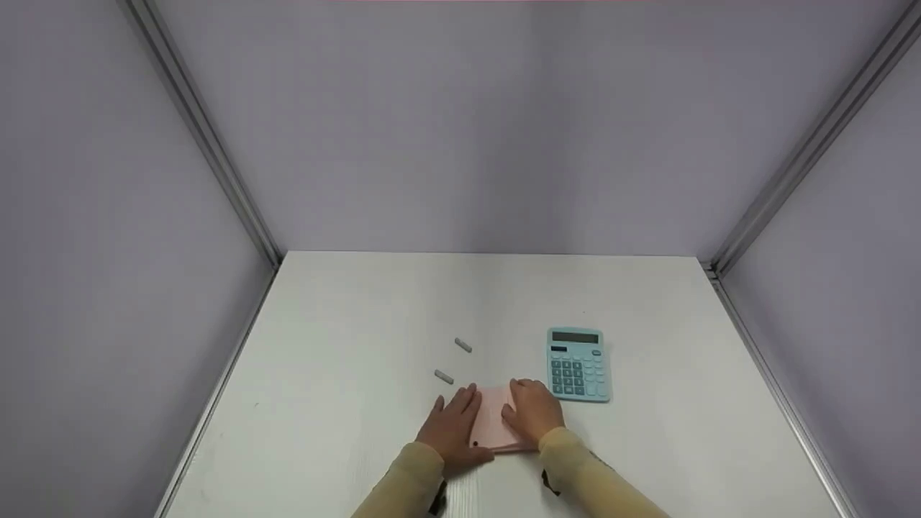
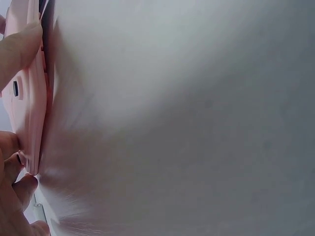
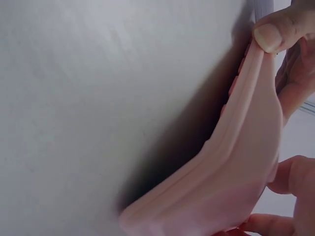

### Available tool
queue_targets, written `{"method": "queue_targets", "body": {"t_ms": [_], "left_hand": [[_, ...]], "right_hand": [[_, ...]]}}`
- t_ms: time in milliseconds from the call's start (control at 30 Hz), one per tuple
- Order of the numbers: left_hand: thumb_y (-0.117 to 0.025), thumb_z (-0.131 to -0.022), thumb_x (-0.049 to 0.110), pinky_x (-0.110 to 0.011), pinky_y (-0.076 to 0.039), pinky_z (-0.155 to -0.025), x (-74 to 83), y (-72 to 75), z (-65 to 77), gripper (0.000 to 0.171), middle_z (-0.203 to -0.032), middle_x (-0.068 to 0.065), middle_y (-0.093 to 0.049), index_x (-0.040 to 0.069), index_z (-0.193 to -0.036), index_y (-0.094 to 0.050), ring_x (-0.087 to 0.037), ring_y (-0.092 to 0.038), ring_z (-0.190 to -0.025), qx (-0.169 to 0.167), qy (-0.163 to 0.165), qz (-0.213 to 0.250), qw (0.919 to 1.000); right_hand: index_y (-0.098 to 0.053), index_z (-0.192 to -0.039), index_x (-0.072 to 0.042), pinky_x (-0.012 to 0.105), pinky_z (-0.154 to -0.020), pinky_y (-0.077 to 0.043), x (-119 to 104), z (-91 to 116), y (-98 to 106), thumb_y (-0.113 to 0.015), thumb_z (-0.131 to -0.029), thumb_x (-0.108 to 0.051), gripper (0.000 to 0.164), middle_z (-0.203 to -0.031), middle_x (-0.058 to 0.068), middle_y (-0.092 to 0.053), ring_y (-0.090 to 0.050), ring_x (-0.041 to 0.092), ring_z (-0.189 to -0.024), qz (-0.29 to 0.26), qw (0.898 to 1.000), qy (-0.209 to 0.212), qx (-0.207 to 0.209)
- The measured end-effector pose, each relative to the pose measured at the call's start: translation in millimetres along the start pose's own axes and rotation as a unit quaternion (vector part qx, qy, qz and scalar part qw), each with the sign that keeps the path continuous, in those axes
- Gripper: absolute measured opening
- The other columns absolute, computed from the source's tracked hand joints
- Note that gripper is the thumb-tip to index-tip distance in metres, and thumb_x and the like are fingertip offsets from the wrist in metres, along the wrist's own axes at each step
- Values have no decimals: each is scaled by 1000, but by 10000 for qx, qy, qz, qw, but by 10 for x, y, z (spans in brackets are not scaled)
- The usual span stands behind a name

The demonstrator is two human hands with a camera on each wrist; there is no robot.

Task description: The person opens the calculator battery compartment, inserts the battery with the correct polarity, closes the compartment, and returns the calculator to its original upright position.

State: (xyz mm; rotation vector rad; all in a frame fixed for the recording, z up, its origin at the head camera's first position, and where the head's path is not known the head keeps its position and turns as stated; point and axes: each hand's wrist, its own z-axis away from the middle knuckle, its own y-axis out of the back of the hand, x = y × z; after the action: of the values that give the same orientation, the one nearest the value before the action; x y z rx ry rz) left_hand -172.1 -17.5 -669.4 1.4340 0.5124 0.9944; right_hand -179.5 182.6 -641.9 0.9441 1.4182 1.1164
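A pink calculator (image 1: pixel 493 417) lies face down at the near middle of the table, its plain back up and a small dark foot showing near one corner. Pink keys peek out beneath its edge in the right wrist view. My left hand (image 1: pixel 451 428) holds its left side, with the thumb (image 2: pixel 22 46) on the near edge and the fingers around the other side. On the right side my right hand (image 1: pixel 534 410) grips it, thumb on the back and fingers bent. The palm hides part of that side.
A light blue calculator (image 1: pixel 578 365) lies face up to the right, beyond my right hand. Two small grey cylinders, one farther back (image 1: pixel 463 345) and one nearer (image 1: pixel 444 376), lie beyond my left hand. Grey panels (image 1: pixel 403 129) wall in the white table (image 1: pixel 345 316).
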Motion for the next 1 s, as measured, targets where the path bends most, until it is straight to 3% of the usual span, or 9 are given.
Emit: {"method": "queue_targets", "body": {"t_ms": [333,533,633,833,1000], "left_hand": [[-57,-75,77,-49,-18,-116,18,-20,-48,109,-160,-4,-15,11,-154,-22,-22,-15,-146,-42,40,0,10000],[-57,-75,77,-49,-19,-116,19,-31,-51,108,-161,-3,-14,13,-154,-22,-21,-14,-146,-24,75,55,10000],[-57,-75,76,-50,-18,-116,19,-11,-46,108,-161,-3,-14,13,-154,-22,-21,-14,-146,-41,96,48,9999],[-58,-75,75,-53,-20,-115,9,5,-39,108,-161,-3,-13,13,-155,-20,-23,-15,-146,16,97,19,10000],[-59,-74,75,-54,-20,-115,-4,-17,-43,109,-161,-2,-13,14,-155,-19,-23,-15,-146,-24,104,149,9998]], "right_hand": [[-62,-127,-4,47,-99,-46,55,15,28,-66,-87,-33,50,-125,13,-63,-58,33,-114,-577,9976,-348,-152],[-62,-128,-12,47,-102,-44,127,68,8,-66,-89,-40,48,-128,7,-62,-57,30,-118,-1041,9939,-334,-105],[-60,-131,-15,49,-104,-41,190,94,6,-64,-89,-47,53,-133,7,-58,-53,30,-123,-997,9947,-63,-223],[-54,-138,-16,49,-108,-37,355,110,46,-66,-85,-51,64,-143,8,-49,-46,29,-130,-629,9922,908,-584],[-53,-139,-15,49,-109,-35,426,120,101,-66,-85,-51,66,-145,6,-46,-42,27,-132,-465,9894,1192,-690]]}}
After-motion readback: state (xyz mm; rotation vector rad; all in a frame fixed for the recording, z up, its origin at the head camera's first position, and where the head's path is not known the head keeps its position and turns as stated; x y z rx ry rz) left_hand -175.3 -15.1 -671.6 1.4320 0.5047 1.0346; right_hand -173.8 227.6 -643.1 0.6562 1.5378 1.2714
